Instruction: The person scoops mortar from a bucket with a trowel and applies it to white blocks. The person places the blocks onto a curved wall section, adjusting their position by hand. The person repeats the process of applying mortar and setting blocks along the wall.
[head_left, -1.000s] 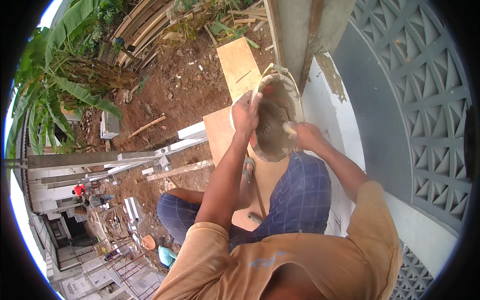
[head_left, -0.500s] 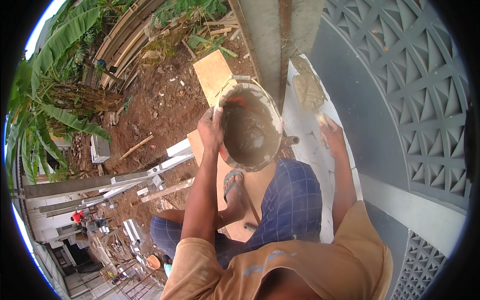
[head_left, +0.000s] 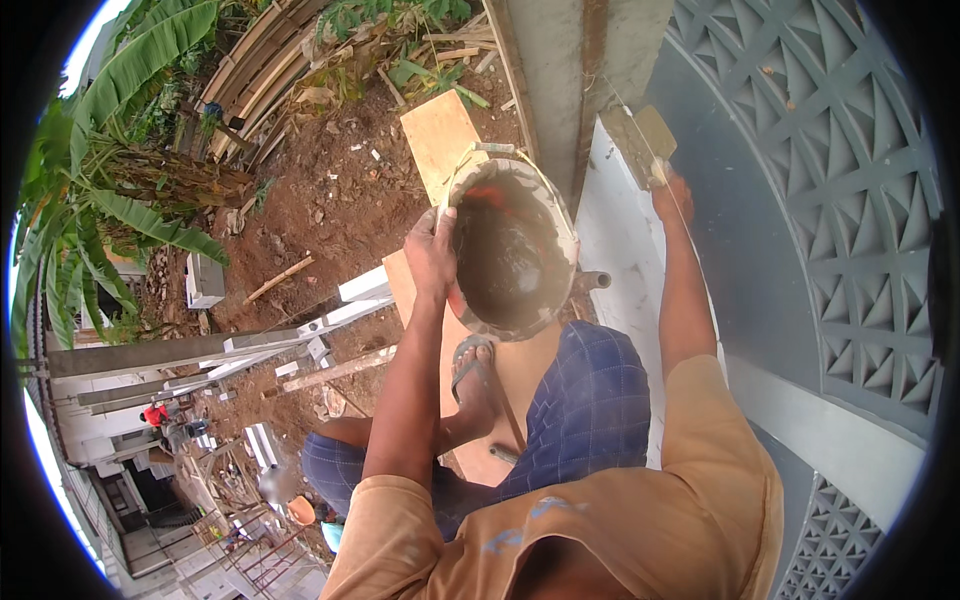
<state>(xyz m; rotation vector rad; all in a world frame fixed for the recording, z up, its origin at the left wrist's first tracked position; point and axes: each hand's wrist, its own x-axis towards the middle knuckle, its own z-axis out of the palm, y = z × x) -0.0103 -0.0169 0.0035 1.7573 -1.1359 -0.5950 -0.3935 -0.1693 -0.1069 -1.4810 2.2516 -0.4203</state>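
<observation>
No lettering can be read; no numbers either.

Outdr constr. site, mortar bkt (head_left: 562, 222), bare soil (head_left: 335, 215), timber planks (head_left: 238, 85)

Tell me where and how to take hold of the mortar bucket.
The left side of the rim, approached from the left, looks best, where the left grip holds it. The bucket opens toward the camera, exposing that edge; wet-looking mortar makes the inside a poor choice.

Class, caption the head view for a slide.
Left hand holds a smeared bucket; right hand holds a trowel at the white wall.
</observation>
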